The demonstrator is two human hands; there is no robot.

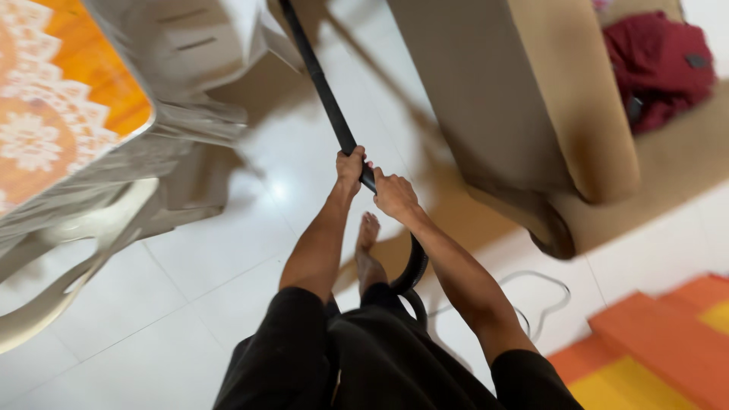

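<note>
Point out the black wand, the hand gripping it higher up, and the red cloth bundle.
black wand point(323, 83), head view, on the shaft above the hands.
left hand point(351, 165), head view, on its knuckles.
red cloth bundle point(659, 64), head view, on its middle folds.

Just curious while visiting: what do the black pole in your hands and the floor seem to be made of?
The pole looks like matte black plastic or coated metal; it shows no shine, so I cannot tell which. The floor seems glazed white tile: glossy reflections and thin grout lines.
</note>
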